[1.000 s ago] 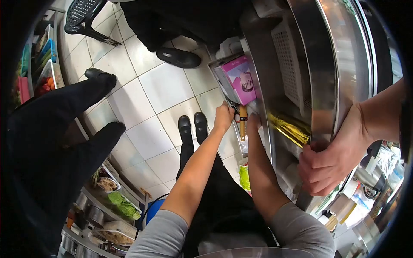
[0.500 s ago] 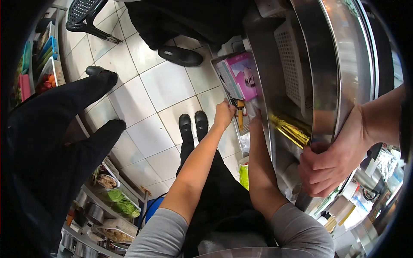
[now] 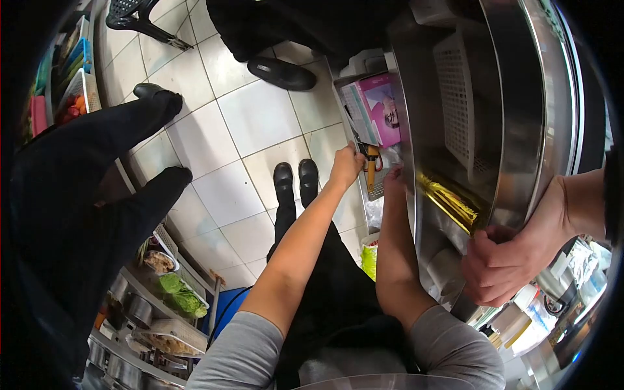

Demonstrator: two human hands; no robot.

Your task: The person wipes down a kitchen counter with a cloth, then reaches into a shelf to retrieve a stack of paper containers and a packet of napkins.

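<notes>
My left hand [image 3: 346,167] is closed over the near edge of a narrow open drawer [image 3: 361,188] under the counter. Inside the drawer, my right hand [image 3: 393,179] has its fingers drawn together beside clear plastic [image 3: 390,156]; whatever they hold is hidden. Between my hands lies a tool with an orange-yellow handle [image 3: 372,166], with what looks like a red loop beside it. A perforated grey piece [image 3: 376,190] lies just below. At the drawer's far end stands a pink and white box [image 3: 382,114].
Another person's hand [image 3: 497,266] grips the steel counter edge at right, near gold foil packaging [image 3: 455,201] and a white perforated basket [image 3: 458,104]. Dark-trousered legs [image 3: 97,156] stand at left. A black shoe [image 3: 283,73] is ahead, and shelves hold lettuce [image 3: 183,296].
The view has shifted slightly, so the drawer and counter sit farther right. My right fingers now show more plainly inside the drawer. My left hand stays at the drawer edge.
</notes>
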